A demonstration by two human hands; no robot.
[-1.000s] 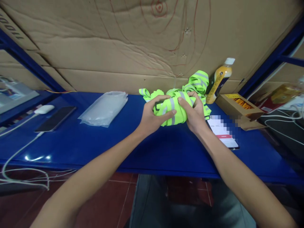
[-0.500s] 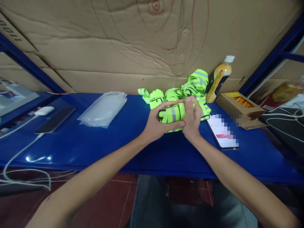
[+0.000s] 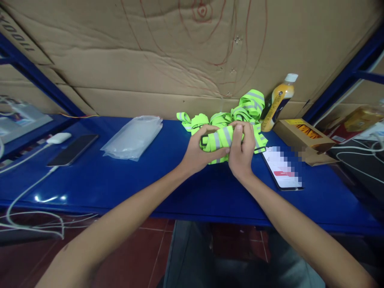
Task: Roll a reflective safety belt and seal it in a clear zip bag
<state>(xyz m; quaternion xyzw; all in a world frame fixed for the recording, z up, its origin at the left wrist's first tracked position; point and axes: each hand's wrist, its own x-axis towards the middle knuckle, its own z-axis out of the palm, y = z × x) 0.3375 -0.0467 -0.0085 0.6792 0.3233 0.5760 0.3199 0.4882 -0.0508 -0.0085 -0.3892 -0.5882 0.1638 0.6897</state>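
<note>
The left hand (image 3: 196, 155) and right hand (image 3: 242, 157) gripped a bundled neon strap (image 3: 218, 141) over the blue bench (image 3: 105, 180); looser straps (image 3: 252, 102) lay behind it, plastic bags (image 3: 133, 138) to the left, and a bottle (image 3: 278, 102) stood at right.

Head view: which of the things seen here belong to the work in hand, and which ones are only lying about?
In the work:
strap bundle, held by the left hand and right hand
strap pile behind it, probably

Apparently lying about:
dark phone
lit phone
bottle
cardboard box
plastic bags, though their role cannot be told
</note>
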